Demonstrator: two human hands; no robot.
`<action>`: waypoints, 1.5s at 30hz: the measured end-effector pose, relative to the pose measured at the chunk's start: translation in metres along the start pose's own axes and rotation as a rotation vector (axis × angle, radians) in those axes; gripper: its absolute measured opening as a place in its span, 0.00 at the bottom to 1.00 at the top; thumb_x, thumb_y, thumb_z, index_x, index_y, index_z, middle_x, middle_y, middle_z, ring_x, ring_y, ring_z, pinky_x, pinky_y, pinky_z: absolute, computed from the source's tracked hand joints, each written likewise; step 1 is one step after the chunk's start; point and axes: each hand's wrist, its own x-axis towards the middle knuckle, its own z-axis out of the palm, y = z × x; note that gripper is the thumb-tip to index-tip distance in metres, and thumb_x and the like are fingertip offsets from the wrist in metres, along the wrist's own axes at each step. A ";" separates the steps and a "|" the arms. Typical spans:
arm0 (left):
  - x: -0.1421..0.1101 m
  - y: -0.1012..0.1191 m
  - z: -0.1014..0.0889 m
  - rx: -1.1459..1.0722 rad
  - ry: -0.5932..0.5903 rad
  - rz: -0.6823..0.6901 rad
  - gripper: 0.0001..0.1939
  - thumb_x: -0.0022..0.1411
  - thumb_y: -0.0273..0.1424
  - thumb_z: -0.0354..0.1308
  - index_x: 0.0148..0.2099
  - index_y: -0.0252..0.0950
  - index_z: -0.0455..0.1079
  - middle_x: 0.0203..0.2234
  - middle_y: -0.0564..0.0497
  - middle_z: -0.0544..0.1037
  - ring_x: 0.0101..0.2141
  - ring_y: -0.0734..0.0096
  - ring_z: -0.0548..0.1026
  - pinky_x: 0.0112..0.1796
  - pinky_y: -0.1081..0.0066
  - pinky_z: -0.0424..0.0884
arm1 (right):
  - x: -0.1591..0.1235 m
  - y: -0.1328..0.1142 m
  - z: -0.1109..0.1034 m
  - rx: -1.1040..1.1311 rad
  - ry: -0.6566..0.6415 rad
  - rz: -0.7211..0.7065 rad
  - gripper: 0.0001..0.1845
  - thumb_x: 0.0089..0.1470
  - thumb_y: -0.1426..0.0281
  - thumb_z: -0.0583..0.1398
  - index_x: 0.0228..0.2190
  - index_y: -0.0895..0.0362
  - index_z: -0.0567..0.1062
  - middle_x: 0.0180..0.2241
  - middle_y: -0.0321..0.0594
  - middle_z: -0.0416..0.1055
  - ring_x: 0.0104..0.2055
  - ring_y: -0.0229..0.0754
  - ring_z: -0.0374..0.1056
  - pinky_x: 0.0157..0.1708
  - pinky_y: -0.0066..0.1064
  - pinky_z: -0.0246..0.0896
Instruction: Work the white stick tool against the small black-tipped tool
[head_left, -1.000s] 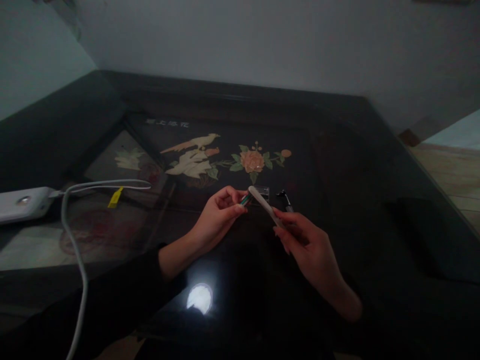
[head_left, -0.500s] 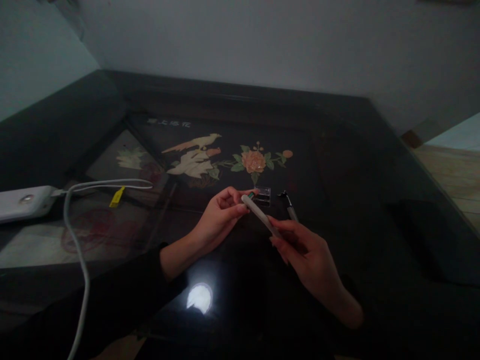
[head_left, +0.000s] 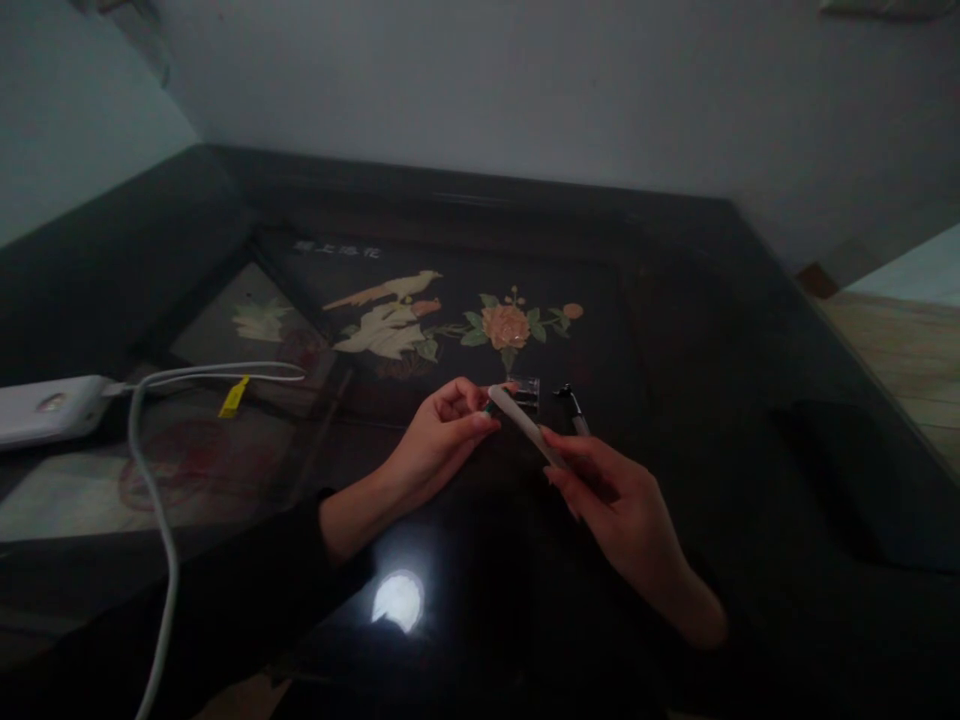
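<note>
My left hand [head_left: 439, 440] is closed, pinching a small dark green piece [head_left: 490, 408] between thumb and fingers; its kind is too dim to make out. My right hand [head_left: 622, 510] grips the near end of a pale, flat, narrow stick [head_left: 521, 415]. The stick slants up and left, and its far tip lies right at the green piece, partly covering it. Just beyond the fingertips is a small clear plastic case [head_left: 528, 388]. To the right of it lies a thin black and silver tool [head_left: 576, 412], partly hidden behind my right hand.
The dark glossy table [head_left: 712, 400] carries a bird-and-flower picture [head_left: 405, 315]. At the left are a white power bank [head_left: 52, 408], its white cable [head_left: 161, 510] and a yellow tag [head_left: 234, 397]. A bright light reflection shows near the front edge. A wall stands behind the table.
The stick's tip has shifted slightly up and right, and the green piece now shows on its left side instead of above it. My left hand has barely moved.
</note>
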 end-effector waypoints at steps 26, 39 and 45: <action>0.001 0.000 0.000 0.035 -0.003 0.044 0.18 0.42 0.29 0.74 0.27 0.34 0.66 0.37 0.48 0.81 0.39 0.71 0.77 0.42 0.72 0.68 | -0.006 -0.006 0.006 0.071 -0.045 0.081 0.13 0.54 0.69 0.61 0.43 0.55 0.78 0.27 0.37 0.76 0.19 0.34 0.64 0.17 0.26 0.59; 0.001 -0.001 -0.002 -0.022 0.018 0.000 0.17 0.40 0.26 0.74 0.25 0.34 0.67 0.34 0.52 0.80 0.34 0.78 0.76 0.36 0.79 0.69 | 0.004 0.003 -0.004 -0.027 0.050 0.103 0.15 0.55 0.70 0.60 0.46 0.56 0.77 0.36 0.43 0.78 0.32 0.41 0.72 0.26 0.30 0.66; 0.001 0.000 0.000 -0.007 0.006 0.010 0.18 0.40 0.27 0.74 0.26 0.34 0.66 0.35 0.49 0.81 0.38 0.72 0.76 0.42 0.74 0.69 | -0.002 -0.003 0.004 0.057 -0.008 0.102 0.14 0.55 0.70 0.60 0.44 0.56 0.77 0.35 0.42 0.78 0.29 0.39 0.71 0.23 0.28 0.64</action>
